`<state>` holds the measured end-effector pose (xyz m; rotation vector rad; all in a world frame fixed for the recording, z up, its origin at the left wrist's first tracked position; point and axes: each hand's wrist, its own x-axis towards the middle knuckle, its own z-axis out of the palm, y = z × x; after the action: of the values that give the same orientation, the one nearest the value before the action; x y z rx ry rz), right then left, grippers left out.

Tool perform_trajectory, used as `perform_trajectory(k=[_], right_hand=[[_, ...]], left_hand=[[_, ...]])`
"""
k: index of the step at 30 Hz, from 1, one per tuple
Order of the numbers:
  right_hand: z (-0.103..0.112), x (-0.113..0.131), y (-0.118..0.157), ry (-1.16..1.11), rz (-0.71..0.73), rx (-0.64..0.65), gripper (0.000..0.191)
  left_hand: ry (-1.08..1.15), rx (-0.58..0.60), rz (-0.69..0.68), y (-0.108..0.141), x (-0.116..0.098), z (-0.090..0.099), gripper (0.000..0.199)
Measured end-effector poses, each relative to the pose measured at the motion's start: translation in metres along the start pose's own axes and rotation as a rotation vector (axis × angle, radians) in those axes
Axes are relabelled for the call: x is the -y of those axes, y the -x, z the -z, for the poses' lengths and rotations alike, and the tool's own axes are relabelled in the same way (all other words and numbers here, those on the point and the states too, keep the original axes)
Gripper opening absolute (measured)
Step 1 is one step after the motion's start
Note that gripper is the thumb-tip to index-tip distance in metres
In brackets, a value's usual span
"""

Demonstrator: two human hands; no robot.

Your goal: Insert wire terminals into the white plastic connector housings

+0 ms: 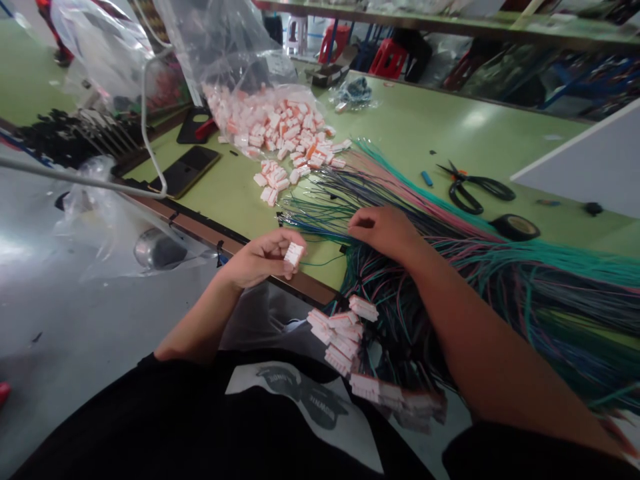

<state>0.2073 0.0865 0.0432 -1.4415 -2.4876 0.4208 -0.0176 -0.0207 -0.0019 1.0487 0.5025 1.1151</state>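
My left hand (267, 257) grips a small white connector housing (293, 255) between thumb and fingers, just over the front edge of the table. A thin green wire (325, 264) runs near the housing toward the bundle on the right. My right hand (383, 230) is closed over the ends of the loose wires (320, 217), its fingers curled together; what they pinch is hidden. Finished-looking wires with white connectors (345, 333) hang over the table edge between my arms.
Beyond my hands lies a heap of white and orange connectors (285, 130), spilling from a clear plastic bag (235, 53). A phone (187, 171) lies at left. Cutters (475, 187) and black tape (515, 227) lie at right, beside long teal wires (565, 257). A bent metal rod (145, 120) juts in from the left.
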Motion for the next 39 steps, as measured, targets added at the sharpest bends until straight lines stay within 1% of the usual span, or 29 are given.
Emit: perform_trajectory(k=[2,4,7,9,11,13,18,21,25,28,32,37,39], right_hand=[[0.0,-0.002,0.0,-0.121,-0.026,-0.069,0.006],[-0.001,0.005,0.003,-0.276,-0.027,-0.12,0.005],[-0.004,0.029,0.012,-0.524,0.081,-0.136,0.011],[-0.006,0.047,0.02,-0.58,0.188,-0.124,0.011],[-0.008,0.06,0.026,-0.54,0.282,-0.122,0.011],[-0.01,0.066,0.029,-0.473,0.343,-0.128,0.011],[-0.015,0.065,0.029,-0.338,0.386,-0.178,0.01],[-0.016,0.066,0.029,-0.254,0.364,-0.184,0.01],[-0.016,0.071,0.031,-0.166,0.295,-0.148,0.013],[-0.016,0.073,0.031,-0.12,0.272,-0.128,0.015],[-0.016,0.073,0.031,-0.098,0.25,-0.113,0.017],[-0.017,0.074,0.031,-0.112,0.208,-0.092,0.013],[-0.02,0.075,0.031,-0.105,0.201,-0.08,0.012]], left_hand=[[0.013,-0.033,-0.013,-0.001,0.001,-0.001,0.031],[0.011,-0.065,-0.019,-0.002,0.001,-0.001,0.029],[0.032,-0.101,-0.02,-0.004,0.0,-0.003,0.027],[0.062,-0.12,-0.016,-0.006,0.0,-0.003,0.026],[0.089,-0.129,-0.015,-0.007,0.0,-0.004,0.026],[0.111,-0.133,-0.017,-0.009,0.001,-0.004,0.027],[0.131,-0.154,-0.025,-0.009,0.0,-0.005,0.029],[0.114,-0.166,-0.029,-0.01,0.001,-0.004,0.029],[0.1,-0.174,-0.036,-0.01,0.002,-0.004,0.03],[0.081,-0.198,-0.029,-0.01,0.001,-0.005,0.03],[0.061,-0.211,-0.047,-0.011,0.001,-0.007,0.029],[0.045,-0.261,-0.116,-0.013,0.005,-0.011,0.027],[0.025,-0.277,-0.124,-0.013,0.007,-0.013,0.026]])
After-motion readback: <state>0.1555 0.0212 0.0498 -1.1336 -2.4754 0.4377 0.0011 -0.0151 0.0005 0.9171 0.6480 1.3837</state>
